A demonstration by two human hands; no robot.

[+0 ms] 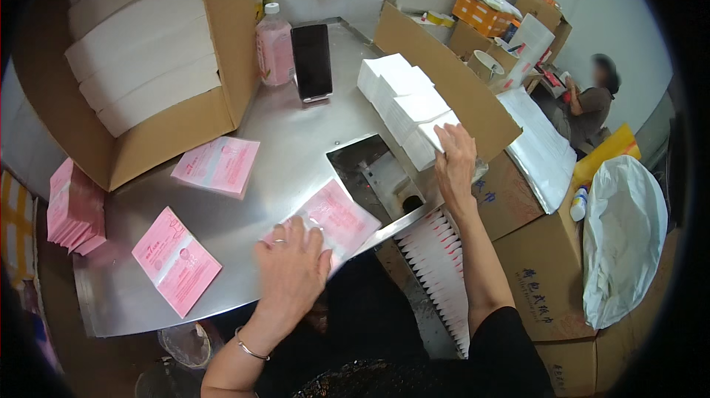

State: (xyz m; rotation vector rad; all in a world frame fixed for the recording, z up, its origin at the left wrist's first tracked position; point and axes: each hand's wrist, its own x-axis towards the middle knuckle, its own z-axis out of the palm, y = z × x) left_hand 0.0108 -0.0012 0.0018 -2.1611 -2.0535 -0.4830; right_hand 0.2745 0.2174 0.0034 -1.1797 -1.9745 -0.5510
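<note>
My left hand [292, 261] lies on a pink-printed plastic packet [344, 217] at the table's front edge, its fingers spread over the packet's near left part. Farther right, my right hand [455, 157] has its fingers curled over the near end of a row of white folded paper napkins [403, 102], pinching the closest ones. My palm hides the lower part of that grip. Two more pink packets, one flat at the front left [177, 261] and one beside the carton [216, 165], rest on the metal table [288, 154].
An open carton [166, 150] filled with white paper bundles stands at left, near a pile of pink packets [74, 206]. A phone [312, 63] on a stand and a pink bottle [274, 46] are behind. The tabletop has a rectangular opening [377, 176]. Cartons [540, 287] and a seated person [588, 106] are right.
</note>
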